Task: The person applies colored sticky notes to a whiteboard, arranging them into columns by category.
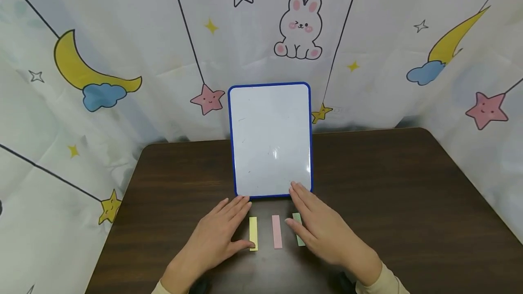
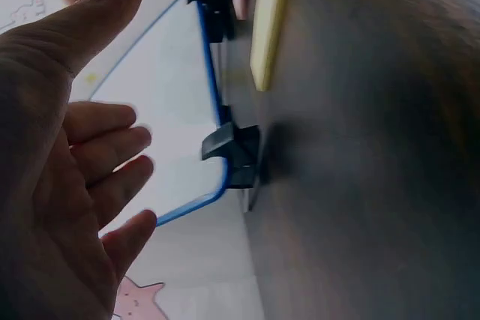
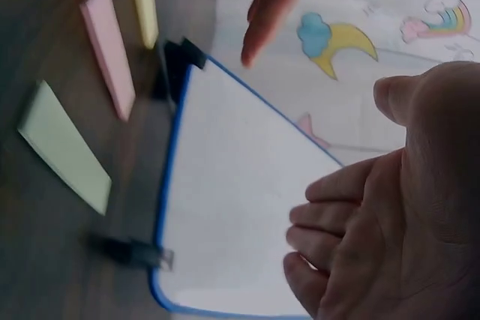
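A whiteboard (image 1: 271,139) with a blue rim stands upright on the table, held at its foot by black clips (image 2: 232,151). In front of it lie three slim pads of sticky notes: yellow (image 1: 253,234), pink (image 1: 277,232) and green (image 1: 297,223). My left hand (image 1: 218,232) hovers by the board's lower left corner, fingers extended, thumb over the yellow pad in the head view. Near the lower right corner is my right hand (image 1: 327,226), its fingers extended and partly hiding the green pad. Both palms hold nothing in the wrist views.
The dark wooden table (image 1: 380,185) reaches out on both sides of the board. Behind it and at the sides hangs a white cloth (image 1: 253,40) printed with moons, stars and rabbits.
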Available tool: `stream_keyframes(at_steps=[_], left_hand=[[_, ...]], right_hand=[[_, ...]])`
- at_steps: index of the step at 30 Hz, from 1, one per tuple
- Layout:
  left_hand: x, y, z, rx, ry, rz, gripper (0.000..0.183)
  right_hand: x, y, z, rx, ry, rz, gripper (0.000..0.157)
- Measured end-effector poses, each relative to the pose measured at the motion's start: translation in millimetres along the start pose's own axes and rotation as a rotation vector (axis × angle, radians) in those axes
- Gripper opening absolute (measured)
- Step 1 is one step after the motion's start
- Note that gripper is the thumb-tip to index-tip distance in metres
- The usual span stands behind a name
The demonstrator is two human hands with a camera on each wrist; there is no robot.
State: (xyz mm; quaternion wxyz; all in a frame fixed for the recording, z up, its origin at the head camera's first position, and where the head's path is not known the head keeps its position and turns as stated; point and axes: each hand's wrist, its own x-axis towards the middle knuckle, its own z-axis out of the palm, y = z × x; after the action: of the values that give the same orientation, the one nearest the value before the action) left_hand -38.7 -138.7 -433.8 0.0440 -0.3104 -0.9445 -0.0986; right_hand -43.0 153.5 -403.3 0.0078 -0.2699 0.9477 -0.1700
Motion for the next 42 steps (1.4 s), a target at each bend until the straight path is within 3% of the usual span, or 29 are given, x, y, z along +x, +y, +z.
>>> stream_keyframes(at_steps=[5, 9, 16, 21, 26, 42], left_hand=[[-1.4, -1.3, 6.8, -0.085, -0.001, 0.029, 0.079], [-1.2, -0.1, 9.7, -0.133, -0.042, 0.021, 0.075], [-1.6, 3.5, 14.4, -0.138, -0.073, 0.023, 0.070], [2.7, 4.6, 19.3, -0.136, -0.062, 0.062, 0.065], [3.5, 3.6, 22.4, -0.131, -0.066, 0.055, 0.063], [5.7, 1.8, 27.9, -0.120, -0.050, 0.046, 0.059]], right_hand=[[-3.6, -11.3, 12.6, 0.048, -0.104, -0.030, 0.073], [-5.0, -18.6, 21.6, 0.065, -0.166, -0.084, 0.070], [-6.9, -29.8, 39.3, 0.046, -0.266, -0.186, 0.070], [-8.6, -34.7, 49.9, 0.008, -0.265, -0.262, 0.069], [-9.1, -36.6, 57.3, -0.019, -0.269, -0.311, 0.068], [-9.1, -37.4, 63.8, -0.033, -0.265, -0.320, 0.067]])
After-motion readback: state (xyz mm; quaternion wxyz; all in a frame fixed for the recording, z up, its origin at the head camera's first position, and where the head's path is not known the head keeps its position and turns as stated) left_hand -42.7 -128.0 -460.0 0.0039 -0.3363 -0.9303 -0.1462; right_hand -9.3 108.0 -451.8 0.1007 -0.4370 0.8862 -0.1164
